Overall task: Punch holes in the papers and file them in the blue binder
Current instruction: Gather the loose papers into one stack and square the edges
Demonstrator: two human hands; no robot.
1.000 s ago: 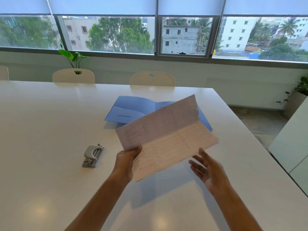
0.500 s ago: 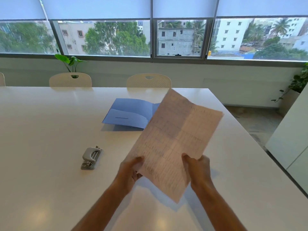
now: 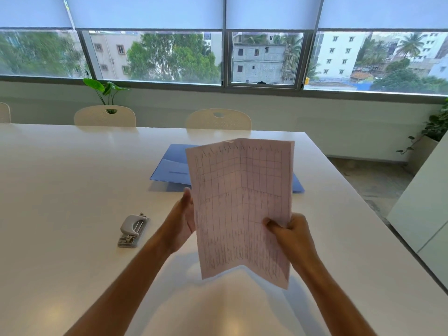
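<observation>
Head view. The papers (image 3: 240, 207) are held upright above the white worktop (image 3: 60, 190), in front of the viewer, with a vertical crease down the middle and a ruled, handwritten grid showing through the sheet. The left hand (image 3: 181, 221) lies along the left edge of the papers, thumb pointing up beside that edge; its fingers are behind the sheet and how they lie cannot be told. The right hand (image 3: 288, 235) grips the right edge low down — fingers curled, thumb pressed on the near face. The bottom edge of the papers hangs clear of the worktop.

The blue binder (image 3: 172, 166) lies open and flat on the worktop behind the papers, which hide its middle; its left leaf and a corner at the right (image 3: 297, 184) show on either side. The hole punch (image 3: 132, 231), grey, sits on the worktop to the left of the left forearm, well apart from the binder and from the papers.

Open surface extends to the left of the punch and the binder, and towards the viewer beneath the forearms. The right edge of the worktop runs diagonally from beyond the binder down to the lower right; past it are floor and a white cabinet (image 3: 421, 214). Along the far edge stand two chair backs (image 3: 104, 116) — a third is cut by the left border. Behind them are a leafy plant (image 3: 104, 89) and a window band under lowered blinds (image 3: 145, 10).
</observation>
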